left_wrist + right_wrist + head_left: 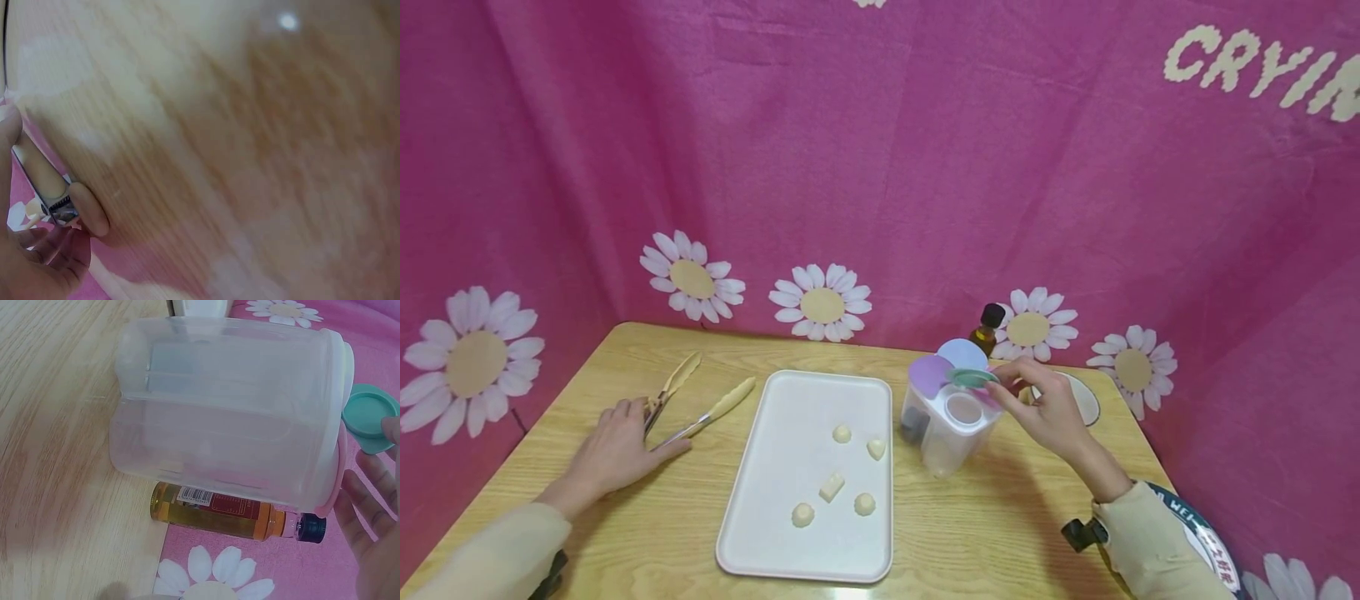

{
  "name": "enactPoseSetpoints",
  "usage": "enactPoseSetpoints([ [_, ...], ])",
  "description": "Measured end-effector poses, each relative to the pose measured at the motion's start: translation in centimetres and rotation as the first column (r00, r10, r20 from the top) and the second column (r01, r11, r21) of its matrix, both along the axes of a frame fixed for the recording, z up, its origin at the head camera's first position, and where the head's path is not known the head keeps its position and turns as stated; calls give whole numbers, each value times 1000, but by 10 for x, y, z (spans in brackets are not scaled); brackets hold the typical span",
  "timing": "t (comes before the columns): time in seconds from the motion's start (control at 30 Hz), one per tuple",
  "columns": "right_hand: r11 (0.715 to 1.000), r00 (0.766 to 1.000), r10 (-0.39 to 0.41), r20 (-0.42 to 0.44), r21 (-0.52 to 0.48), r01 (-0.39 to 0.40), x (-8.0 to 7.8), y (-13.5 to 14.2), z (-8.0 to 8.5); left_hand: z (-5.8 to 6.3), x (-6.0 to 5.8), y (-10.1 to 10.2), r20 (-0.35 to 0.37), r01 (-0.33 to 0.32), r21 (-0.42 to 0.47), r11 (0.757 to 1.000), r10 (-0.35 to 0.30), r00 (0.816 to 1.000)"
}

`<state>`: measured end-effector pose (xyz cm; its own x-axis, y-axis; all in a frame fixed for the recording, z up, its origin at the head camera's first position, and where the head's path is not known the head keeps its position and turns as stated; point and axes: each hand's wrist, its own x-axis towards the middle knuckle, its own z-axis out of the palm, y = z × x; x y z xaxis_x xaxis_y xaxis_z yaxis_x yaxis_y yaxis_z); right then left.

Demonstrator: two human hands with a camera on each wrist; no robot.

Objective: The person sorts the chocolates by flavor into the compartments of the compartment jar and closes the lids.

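Sleeves point(1157, 537) nearest. Right hand point(1051, 408) pinches green lid point(972, 378) just beyond open hole point(964, 408) in tub point(946, 452); left hand point(613, 450) touches tongs point(727, 402), can't tell if gripped.

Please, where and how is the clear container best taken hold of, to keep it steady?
I would set the grip low on the rounded, upright wall of the container, coming from the left: the right hand, at the right, pinches the green lid, and the bottle stands behind.

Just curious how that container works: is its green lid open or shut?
Open: the right hand holds the green lid up, leaving the round hole uncovered.
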<state>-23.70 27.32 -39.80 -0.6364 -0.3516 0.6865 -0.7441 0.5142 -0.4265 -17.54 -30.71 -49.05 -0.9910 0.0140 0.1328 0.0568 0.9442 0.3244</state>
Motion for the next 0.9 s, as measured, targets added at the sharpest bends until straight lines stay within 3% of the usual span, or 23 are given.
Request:
enactPoseSetpoints([
  [0.23,1000,1000,9,-8,-7,-9,0,-2,1,-2,-5,3,-17,-11,24,1000,12,1000],
  [0.37,1000,1000,8,-13,-11,-8,-1,-2,0,3,-4,7,1,-19,51,999,19,1000],
  [0.7,1000,1000,-3,-10,-7,3,-1,0,-1,42,3,20,-79,61,88,994,-54,995],
  [0.9,1000,1000,-1,-3,-2,1,0,-1,0,60,10,39,-109,180,47,982,-174,979],
])
